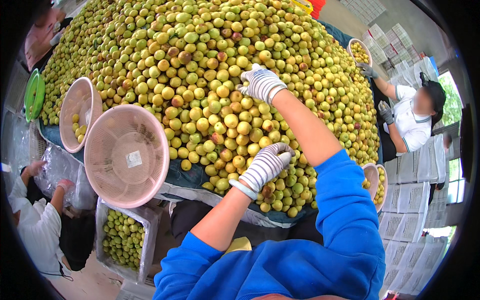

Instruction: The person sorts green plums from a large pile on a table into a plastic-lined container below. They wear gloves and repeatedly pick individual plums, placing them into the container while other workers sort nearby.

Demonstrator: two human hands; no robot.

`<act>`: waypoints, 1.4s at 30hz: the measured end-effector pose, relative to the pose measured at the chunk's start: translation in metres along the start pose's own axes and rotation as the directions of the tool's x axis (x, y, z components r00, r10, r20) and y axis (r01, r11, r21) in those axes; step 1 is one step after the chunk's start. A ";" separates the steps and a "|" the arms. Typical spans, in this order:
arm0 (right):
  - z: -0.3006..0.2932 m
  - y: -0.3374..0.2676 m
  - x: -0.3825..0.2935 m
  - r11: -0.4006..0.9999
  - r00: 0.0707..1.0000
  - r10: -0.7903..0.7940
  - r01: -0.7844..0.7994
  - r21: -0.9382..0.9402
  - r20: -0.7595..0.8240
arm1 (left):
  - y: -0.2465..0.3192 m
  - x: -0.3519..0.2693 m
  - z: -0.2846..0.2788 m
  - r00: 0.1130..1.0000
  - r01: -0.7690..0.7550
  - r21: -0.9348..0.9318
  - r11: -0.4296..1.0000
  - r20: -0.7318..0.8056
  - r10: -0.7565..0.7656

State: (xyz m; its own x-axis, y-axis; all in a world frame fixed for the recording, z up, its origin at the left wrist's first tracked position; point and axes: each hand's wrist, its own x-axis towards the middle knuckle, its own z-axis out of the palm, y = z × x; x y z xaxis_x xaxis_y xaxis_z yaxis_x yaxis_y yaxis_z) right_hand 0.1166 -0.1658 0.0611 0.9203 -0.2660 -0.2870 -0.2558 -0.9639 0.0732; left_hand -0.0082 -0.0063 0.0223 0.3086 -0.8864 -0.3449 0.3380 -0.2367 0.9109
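A large heap of yellow-green round fruit (202, 123), some with reddish-brown patches, spreads before me on a dark cloth. Both my hands wear white knit gloves with dark stripes. My right hand (260, 82) reaches over the middle of the heap, its fingers bent down at the fruit; whether it grips one is hidden. Nearer to me, my left hand (268, 165) hovers at the heap's lower edge with fingers curled; I cannot tell if it holds anything. Left of the hands, a pink plastic basket (134, 159) with a white label tilts beside the heap.
Another pink basket (92, 99) holds a few fruits; a green basin (35, 95) lies beyond. Below stands a plastic-lined crate (144, 258) of fruit. Co-workers sit at right (412, 112), lower left (37, 228) and upper left (37, 41). More baskets (371, 178) stand at right.
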 end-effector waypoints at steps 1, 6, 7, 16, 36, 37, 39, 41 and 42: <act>0.004 0.000 -0.006 0.999 0.997 -0.033 0.035 0.020 -0.065 | -0.002 0.000 0.001 1.000 -0.002 0.005 1.000 0.000 0.002; 0.003 0.016 -0.022 0.990 0.997 -0.062 0.055 0.132 0.052 | -0.012 0.004 0.006 0.983 -0.020 0.225 0.974 0.181 -0.021; 0.003 0.023 -0.026 0.984 0.996 -0.069 0.058 0.166 0.063 | -0.012 0.004 0.008 0.972 -0.034 0.280 0.959 0.231 -0.033; 0.031 0.076 -0.204 0.145 0.868 0.492 -0.013 0.989 -0.061 | -0.002 -0.002 0.006 0.965 -0.090 0.576 0.812 0.252 -0.072; 0.154 0.195 -0.381 0.560 0.210 0.801 -0.596 0.576 -0.561 | 0.024 -0.029 -0.049 0.790 -0.448 -0.030 0.894 -0.482 0.380; 0.150 0.190 -0.376 0.609 0.197 0.754 -0.567 0.554 -0.627 | 0.022 -0.029 -0.066 0.710 -0.377 0.180 0.908 -0.573 0.409; 0.130 0.169 -0.366 0.705 0.181 0.640 -0.524 0.478 -0.747 | 0.015 -0.034 -0.073 0.518 -0.115 0.836 0.537 -0.411 0.751; 0.100 0.125 -0.337 0.836 0.257 0.517 -0.357 0.417 -0.816 | 0.018 -0.044 -0.062 0.724 0.072 0.820 0.567 -0.435 0.536; 0.086 0.099 -0.320 0.881 0.328 0.470 -0.228 0.414 -0.820 | 0.011 -0.044 -0.062 0.707 0.104 0.833 0.543 -0.446 0.549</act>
State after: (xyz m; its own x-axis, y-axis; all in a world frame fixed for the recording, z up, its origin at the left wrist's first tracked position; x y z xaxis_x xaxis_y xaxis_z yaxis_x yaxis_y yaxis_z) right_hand -0.2289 -0.1753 0.0777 0.4245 -0.5450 0.7230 -0.5574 -0.7866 -0.2656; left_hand 0.0369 0.0544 0.0337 0.8000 -0.5797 0.1547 -0.5254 -0.5524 0.6471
